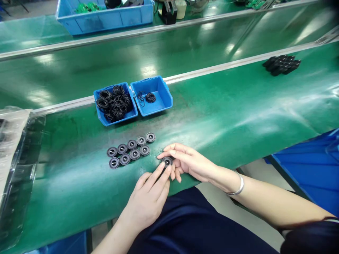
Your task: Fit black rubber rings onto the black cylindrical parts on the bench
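A round black cap-like part (167,161) with a small pale mark in its centre is held between my two hands, just above the green bench near its front edge. My left hand (152,197) reaches in from below, its index and middle fingertips pressed on the part's near rim. Around the right side of the same part curls my right hand (185,160), thumb and index finger stretched past its far side; its other fingers are partly hidden. To the left, similar round black parts (124,158) lie face up in two rows on the bench.
Behind the rows, one blue bin (106,122) holds many black rings. Beside it another blue bin (164,102) has a few. Clustered black parts (282,65) stand far right. Clear plastic trays (21,169) lie at left. A large blue crate (106,19) sits beyond the rail.
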`<move>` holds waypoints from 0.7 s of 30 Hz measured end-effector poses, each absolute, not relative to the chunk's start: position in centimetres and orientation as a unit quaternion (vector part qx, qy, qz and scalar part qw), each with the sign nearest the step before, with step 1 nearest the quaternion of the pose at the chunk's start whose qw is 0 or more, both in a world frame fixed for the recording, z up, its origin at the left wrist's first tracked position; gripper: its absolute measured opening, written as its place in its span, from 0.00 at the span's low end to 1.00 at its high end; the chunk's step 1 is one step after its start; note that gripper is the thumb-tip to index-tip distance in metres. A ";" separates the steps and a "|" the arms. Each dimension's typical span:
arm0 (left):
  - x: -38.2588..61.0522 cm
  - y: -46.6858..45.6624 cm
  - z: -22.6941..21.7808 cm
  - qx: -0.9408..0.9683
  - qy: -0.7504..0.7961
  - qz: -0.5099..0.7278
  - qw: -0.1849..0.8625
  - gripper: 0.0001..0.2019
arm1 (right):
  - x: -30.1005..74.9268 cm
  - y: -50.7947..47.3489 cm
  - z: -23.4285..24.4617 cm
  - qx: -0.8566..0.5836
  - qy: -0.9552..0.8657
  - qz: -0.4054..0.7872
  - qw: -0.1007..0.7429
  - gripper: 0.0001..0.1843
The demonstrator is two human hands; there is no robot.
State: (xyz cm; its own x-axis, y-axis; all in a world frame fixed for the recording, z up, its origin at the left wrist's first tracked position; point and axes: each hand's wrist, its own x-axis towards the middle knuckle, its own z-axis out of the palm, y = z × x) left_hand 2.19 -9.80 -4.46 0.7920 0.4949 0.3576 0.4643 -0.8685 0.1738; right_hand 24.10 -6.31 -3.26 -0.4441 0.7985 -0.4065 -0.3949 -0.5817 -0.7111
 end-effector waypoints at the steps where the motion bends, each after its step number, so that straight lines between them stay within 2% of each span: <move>1: 2.3 -9.8 -4.5 0.947 0.257 0.192 0.033 0.15 | 24.1 -6.4 -3.2 -0.375 -0.266 0.805 0.375 0.14; 9: 3.4 -8.6 -4.0 0.921 0.332 0.203 -0.004 0.14 | 23.6 -7.4 -4.1 -0.379 -0.286 0.738 0.480 0.12; 17: 3.4 -8.1 -4.4 0.905 0.366 0.214 -0.014 0.13 | 23.6 -7.6 -4.2 -0.381 -0.305 0.738 0.466 0.13; 21: 2.9 -8.2 -3.2 0.899 0.377 0.224 -0.003 0.13 | 24.2 -7.1 -4.2 -0.402 -0.328 0.731 0.443 0.14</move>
State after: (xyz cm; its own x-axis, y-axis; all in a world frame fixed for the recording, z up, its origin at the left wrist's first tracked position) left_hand 2.85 -8.21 -3.24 0.6148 0.6764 0.4055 0.6793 -0.7154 0.1633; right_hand 24.22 -7.07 -4.15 -0.2852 0.9114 -0.2968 -0.3843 -0.3924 -0.8356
